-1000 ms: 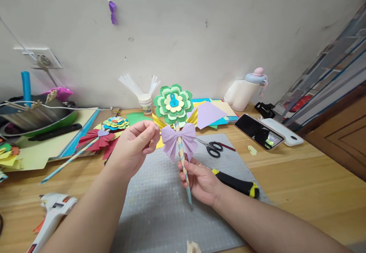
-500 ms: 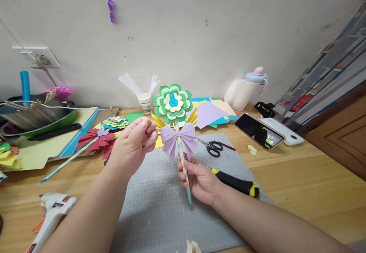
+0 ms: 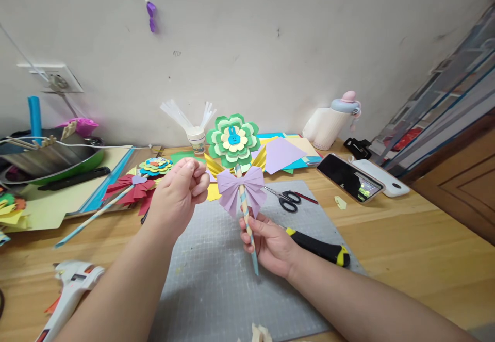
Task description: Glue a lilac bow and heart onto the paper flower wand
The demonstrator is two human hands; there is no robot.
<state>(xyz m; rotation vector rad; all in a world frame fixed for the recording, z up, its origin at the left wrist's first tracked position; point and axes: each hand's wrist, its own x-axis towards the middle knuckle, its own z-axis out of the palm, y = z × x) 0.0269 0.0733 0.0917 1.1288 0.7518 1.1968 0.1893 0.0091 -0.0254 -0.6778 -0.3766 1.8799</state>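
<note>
A green paper flower [image 3: 233, 140] with a blue rabbit face at its centre tops a striped paper stick [image 3: 245, 205]. My right hand [image 3: 270, 239] is wrapped round the lower part of that stick and keeps it nearly upright. A purple paper bow [image 3: 240, 187] with yellow folded pieces behind it sits on the stick below the flower. To the left of the bow, my left hand [image 3: 184, 190] is closed in the air with fingers curled together; whatever it pinches, if anything, is too small to make out.
Black scissors [image 3: 289, 201] and a yellow-black cutter [image 3: 320, 247] lie on the grey mat [image 3: 216, 290]. A glue gun [image 3: 73, 285] is front left, beside a second paper flower [image 3: 139, 179]. Phone [image 3: 350, 177] and bottle [image 3: 333, 123] stand right; a cup of white sticks [image 3: 196, 138] is behind.
My left hand has moved slightly left, away from the bow. My right hand and the flower stick have hardly moved.
</note>
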